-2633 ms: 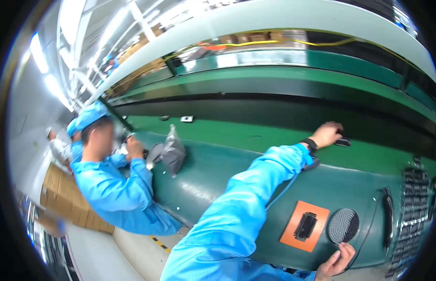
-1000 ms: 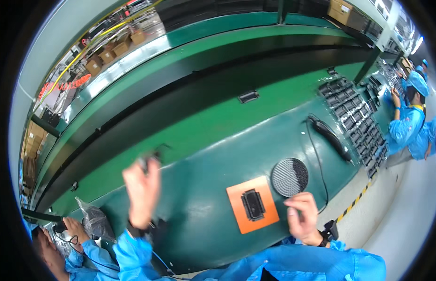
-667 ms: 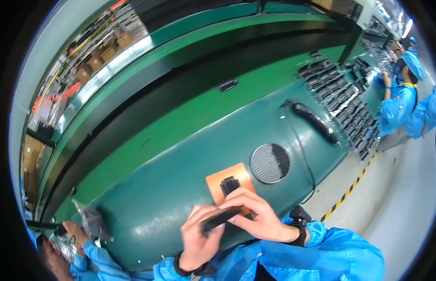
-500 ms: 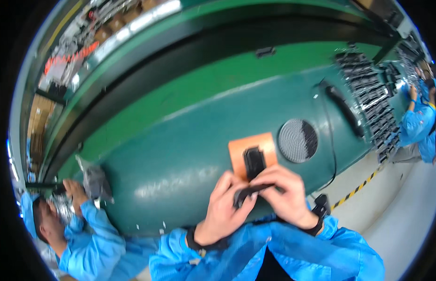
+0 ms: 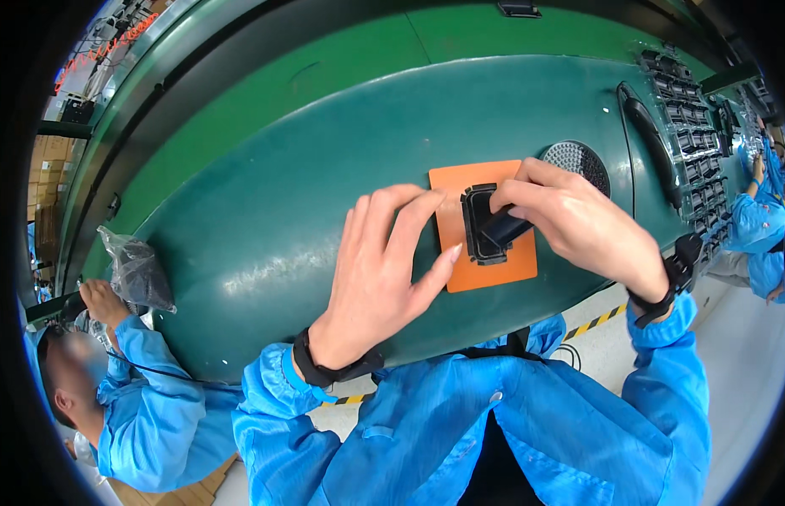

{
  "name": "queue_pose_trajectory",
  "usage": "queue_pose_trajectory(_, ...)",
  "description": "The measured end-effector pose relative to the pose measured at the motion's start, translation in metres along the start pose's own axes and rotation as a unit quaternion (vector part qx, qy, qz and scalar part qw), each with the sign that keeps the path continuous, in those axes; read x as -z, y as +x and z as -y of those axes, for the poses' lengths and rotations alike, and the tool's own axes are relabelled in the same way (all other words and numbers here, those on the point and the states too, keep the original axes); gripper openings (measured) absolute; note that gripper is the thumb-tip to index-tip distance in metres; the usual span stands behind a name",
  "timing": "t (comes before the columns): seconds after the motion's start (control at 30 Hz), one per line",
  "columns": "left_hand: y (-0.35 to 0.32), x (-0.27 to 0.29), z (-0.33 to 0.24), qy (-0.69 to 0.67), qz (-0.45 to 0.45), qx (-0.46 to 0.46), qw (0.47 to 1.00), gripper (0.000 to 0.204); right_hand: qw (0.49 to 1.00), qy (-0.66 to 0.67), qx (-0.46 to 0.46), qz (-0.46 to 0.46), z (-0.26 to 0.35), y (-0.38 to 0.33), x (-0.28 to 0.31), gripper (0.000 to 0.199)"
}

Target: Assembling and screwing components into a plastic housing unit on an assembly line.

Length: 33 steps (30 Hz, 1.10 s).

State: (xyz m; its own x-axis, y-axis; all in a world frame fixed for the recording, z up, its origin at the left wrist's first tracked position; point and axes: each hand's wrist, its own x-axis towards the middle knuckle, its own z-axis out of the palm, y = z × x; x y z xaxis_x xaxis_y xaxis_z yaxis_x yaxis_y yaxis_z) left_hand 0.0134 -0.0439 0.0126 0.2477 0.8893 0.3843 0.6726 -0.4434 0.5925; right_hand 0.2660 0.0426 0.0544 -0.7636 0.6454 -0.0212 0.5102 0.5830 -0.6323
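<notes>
An orange mat (image 5: 521, 268) lies on the green tabletop with a black rectangular plastic housing (image 5: 479, 205) on it, its raised rim facing up. My right hand (image 5: 582, 221) pinches a short black cylindrical piece (image 5: 505, 226) between thumb and fingers. That piece is tilted, its lower end inside or against the housing's right side; whether it touches is hard to tell. At the mat's left edge hovers my left hand (image 5: 377, 263), fingers spread and nothing in them, its thumb tip close to the housing.
Partly behind my right hand is a round grey textured disc (image 5: 575, 158). A black handheld tool (image 5: 652, 148) with a cord lies farther right, beside rows of black parts (image 5: 689, 118) on clear plastic. A bag of dark pieces (image 5: 138, 271) sits left, near a co-worker's hand (image 5: 103, 301).
My hands have separated: the left has let go and opened out leftward, the right has carried the black piece over to the housing. The view has shifted.
</notes>
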Motion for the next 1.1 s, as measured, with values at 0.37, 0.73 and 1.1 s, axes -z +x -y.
queue_pose_trajectory(0.37, 0.003, -0.016, 0.005, 0.055, 0.044, -0.237, 0.969, 0.043, 0.994, 0.032, 0.064, 0.084, -0.012, 0.046, -0.011, 0.023)
queue_pose_trajectory(0.73, -0.005, -0.032, -0.011, 0.203, 0.115, -0.201, 0.951, 0.033, 0.993, -0.033, 0.011, -0.116, -0.008, 0.008, -0.037, 0.029)
queue_pose_trajectory(1.1, -0.002, -0.035, -0.017, 0.172, 0.158, -0.111, 0.966, 0.025, 0.973, 0.066, -0.128, -0.178, 0.010, -0.012, -0.049, 0.052)
